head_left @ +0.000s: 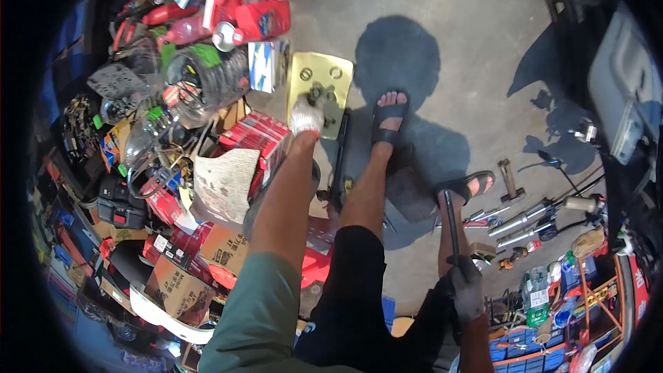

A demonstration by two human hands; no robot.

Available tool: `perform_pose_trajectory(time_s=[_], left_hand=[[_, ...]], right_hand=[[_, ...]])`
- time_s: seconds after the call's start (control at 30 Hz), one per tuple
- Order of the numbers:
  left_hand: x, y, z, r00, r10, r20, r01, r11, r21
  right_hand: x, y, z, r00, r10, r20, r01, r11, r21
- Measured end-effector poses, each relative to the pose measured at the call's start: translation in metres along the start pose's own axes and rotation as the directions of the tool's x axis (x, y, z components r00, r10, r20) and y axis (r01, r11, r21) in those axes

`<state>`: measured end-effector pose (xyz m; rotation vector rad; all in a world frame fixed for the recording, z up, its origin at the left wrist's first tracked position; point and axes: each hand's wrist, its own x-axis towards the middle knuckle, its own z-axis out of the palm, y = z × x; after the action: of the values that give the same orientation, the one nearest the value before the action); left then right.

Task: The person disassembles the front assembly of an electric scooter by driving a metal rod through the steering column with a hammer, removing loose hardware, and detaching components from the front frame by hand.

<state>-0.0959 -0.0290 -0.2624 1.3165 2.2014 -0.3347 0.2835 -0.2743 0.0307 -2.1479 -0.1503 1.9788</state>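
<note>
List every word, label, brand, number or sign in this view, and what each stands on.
I don't copy wording or brands; print shows here:
Lower brown box: large dark lettering, not quoted.
Upper brown box: dark lettering, not quoted.
Red jug: dark label, too small to read.
Red box: pale print, too small.
Green bottle: white label, too small.

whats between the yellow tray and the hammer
In the head view, the left sandaled foot, then the right foot, stand between yellow tray and hammer, on partly shadowed floor; a long black object lies beside the tray.
</note>
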Motion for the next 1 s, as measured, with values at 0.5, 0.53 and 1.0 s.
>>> perform_pose_trajectory(time_s=[0.5,0.53,1.0], left_hand=[[0.015,-0.012,0.075,0.993,-0.115,-0.024,0.113,0.991,-0.075],[0.010,-0.019,0.070,0.994,-0.102,0.034,0.106,0.983,-0.148],[-0.199,0.149,0.096,0.886,0.242,0.396,-0.028,0.880,-0.474]], right_hand=[[0.083,-0.006,0.038,0.972,0.232,-0.033,-0.222,0.956,0.192],[0.082,-0.010,0.042,0.975,0.220,-0.012,-0.212,0.950,0.229],[0.081,-0.009,0.035,0.965,-0.262,0.011,0.242,0.870,-0.429]])
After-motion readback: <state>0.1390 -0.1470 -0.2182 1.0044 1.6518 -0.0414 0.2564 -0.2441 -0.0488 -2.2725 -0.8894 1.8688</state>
